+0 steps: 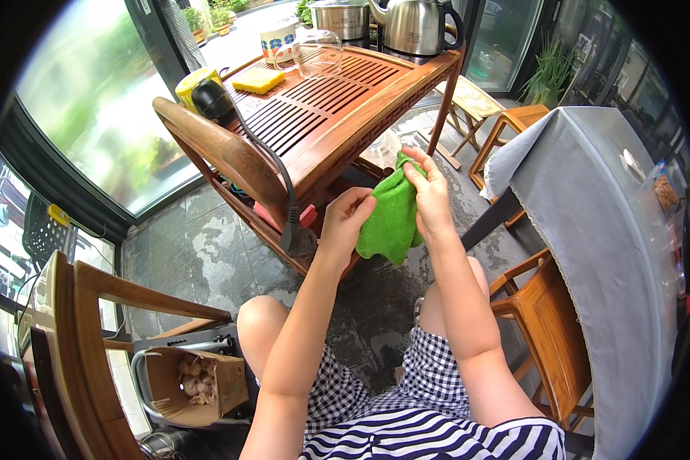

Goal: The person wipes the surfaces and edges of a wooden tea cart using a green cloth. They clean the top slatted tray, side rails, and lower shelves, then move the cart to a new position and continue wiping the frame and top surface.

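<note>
A green cloth [388, 221] hangs between my hands, above the floor and in front of a slatted wooden tea table [368, 106]. My left hand [348, 221] pinches its left edge between thumb and fingers. Higher up, my right hand [430, 187] grips the cloth's bunched top. On the table lie a yellow sponge [258, 80], a clear glass pot [320, 57] with a handle and a patterned white mug [271, 46]. A yellow container [192, 89] stands at the table's left side, near a black rounded object [213, 101].
A steel kettle [411, 29] and a lidded steel pot [340, 20] stand at the back. A black cable with a plug [298, 240] hangs over the table's near side. To the right is a cloth-covered table [586, 190] with a wooden chair [552, 333]; garlic fills a cardboard box [230, 385] at lower left.
</note>
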A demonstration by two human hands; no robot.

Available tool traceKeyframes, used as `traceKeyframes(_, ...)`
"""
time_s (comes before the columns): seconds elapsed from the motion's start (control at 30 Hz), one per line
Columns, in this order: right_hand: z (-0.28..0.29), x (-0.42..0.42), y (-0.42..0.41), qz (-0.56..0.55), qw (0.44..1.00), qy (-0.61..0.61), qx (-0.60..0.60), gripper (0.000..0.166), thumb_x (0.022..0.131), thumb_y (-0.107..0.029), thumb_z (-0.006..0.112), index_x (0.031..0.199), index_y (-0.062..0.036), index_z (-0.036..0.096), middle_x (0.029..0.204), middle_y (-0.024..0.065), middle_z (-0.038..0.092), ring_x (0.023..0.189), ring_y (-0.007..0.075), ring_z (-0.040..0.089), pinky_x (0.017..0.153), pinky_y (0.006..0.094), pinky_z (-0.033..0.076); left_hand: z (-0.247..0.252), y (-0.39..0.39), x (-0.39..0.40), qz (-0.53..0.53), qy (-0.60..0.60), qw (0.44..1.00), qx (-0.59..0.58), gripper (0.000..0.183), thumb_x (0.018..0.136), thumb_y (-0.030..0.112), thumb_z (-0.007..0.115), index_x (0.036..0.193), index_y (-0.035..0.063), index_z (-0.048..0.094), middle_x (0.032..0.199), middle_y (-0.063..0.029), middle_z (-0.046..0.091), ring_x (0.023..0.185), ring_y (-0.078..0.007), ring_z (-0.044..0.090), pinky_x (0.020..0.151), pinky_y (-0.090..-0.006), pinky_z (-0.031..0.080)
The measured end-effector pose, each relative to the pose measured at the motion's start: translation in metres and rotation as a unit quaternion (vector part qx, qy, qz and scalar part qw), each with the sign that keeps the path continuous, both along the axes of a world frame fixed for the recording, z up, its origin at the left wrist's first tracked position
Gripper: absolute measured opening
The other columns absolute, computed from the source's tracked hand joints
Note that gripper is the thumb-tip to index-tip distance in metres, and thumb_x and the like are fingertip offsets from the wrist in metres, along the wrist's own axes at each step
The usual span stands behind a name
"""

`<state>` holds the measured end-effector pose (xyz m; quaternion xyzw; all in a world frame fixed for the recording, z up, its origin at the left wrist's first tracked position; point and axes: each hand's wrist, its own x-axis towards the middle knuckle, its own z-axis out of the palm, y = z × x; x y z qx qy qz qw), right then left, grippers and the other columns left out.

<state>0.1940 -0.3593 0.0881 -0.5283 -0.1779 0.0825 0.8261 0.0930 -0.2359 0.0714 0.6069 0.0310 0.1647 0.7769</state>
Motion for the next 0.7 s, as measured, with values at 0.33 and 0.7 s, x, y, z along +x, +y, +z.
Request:
traceKeyframes(0.33,0.01,-0.025,-0.011,0.133,0.978,-0.16,-0.029,0.05,0.09,-0.025,0.06,0.13,-0.0028,0.039,0.122,0.0099,0.051,0.113,0.0173,0.049,0.096,0.0309,0.038,0.012,-0.02,0.006,0.019,-0.085,0.981,-0.176,0.021,0.089,0.011,0.061,0.107,0.001,0.061,0.099,-0.0035,0.064,0.088,-0.0096,0.058,0.079,-0.0237,0.046)
traceKeyframes(0.7,-0.003,-0.046,0.026,-0.099,0.948,-0.271,-0.135,0.015,0.085,-0.008,0.063,0.097,0.0004,0.058,0.096,0.0047,0.059,0.091,0.0119,0.055,0.082,0.0246,0.043,0.0,-0.019,0.013,0.105,-0.138,0.926,-0.335,0.015,0.087,0.004,0.061,0.102,0.0027,0.06,0.099,-0.0044,0.062,0.093,-0.0118,0.056,0.084,-0.0243,0.043)
